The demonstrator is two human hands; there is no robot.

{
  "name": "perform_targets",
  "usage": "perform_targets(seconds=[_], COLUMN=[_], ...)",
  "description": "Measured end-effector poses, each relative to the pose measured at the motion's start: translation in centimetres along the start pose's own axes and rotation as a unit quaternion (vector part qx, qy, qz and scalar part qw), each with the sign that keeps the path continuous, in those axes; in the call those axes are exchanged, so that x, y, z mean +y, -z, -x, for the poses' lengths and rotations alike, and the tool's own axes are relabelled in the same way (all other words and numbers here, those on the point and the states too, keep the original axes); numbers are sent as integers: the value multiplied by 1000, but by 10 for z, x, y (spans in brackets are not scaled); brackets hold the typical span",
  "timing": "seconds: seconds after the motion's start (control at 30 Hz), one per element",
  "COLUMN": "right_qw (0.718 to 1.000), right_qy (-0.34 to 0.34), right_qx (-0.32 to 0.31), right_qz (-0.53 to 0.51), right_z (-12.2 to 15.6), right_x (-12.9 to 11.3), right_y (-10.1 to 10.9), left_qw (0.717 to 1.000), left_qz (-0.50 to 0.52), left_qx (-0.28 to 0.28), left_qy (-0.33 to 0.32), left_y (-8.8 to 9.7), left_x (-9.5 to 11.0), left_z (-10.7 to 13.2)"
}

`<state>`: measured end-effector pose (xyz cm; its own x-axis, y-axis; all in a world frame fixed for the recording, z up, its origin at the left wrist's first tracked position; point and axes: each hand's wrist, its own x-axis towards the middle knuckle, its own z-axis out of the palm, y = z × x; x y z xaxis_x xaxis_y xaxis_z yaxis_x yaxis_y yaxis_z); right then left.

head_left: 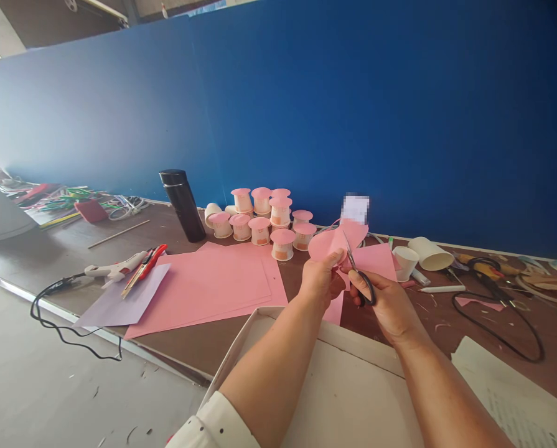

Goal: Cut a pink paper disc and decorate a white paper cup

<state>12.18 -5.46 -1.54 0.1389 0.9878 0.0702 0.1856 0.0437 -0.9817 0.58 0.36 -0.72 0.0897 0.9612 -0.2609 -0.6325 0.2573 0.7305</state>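
Note:
My left hand (320,279) is closed on a piece of pink paper (330,244) with a rounded cut edge, held up over the brown table (203,345). My right hand (386,305) grips black-handled scissors (358,272), whose blades run into the pink paper. Both hands hover above an open white cardboard box (353,386) at the table's near edge. More pink sheets (213,283) lie flat to the left.
Several small white cups topped with pink discs (264,221) cluster by a black flask (183,205). A glue gun (114,269), a red cutter (145,266) and a lilac sheet (119,298) lie at left. Two plain cups (421,255) and a black cable (497,317) are at right. A blue partition (306,112) stands behind.

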Motion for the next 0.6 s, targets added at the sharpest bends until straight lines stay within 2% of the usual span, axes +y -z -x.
perform_targets(seconds=[0.3, 0.6], right_qw=[1000, 1000], right_qy=[10, 1], right_qx=[-4, -3], right_qz=[-2, -7], right_z=[0, 0], right_x=[0, -1], right_y=[0, 0], left_qw=[1000, 1000], left_qz=[-1, 3], left_qx=[6, 8], left_qy=[23, 10], left_y=[-1, -1], left_x=[1, 2], left_z=[1, 1])
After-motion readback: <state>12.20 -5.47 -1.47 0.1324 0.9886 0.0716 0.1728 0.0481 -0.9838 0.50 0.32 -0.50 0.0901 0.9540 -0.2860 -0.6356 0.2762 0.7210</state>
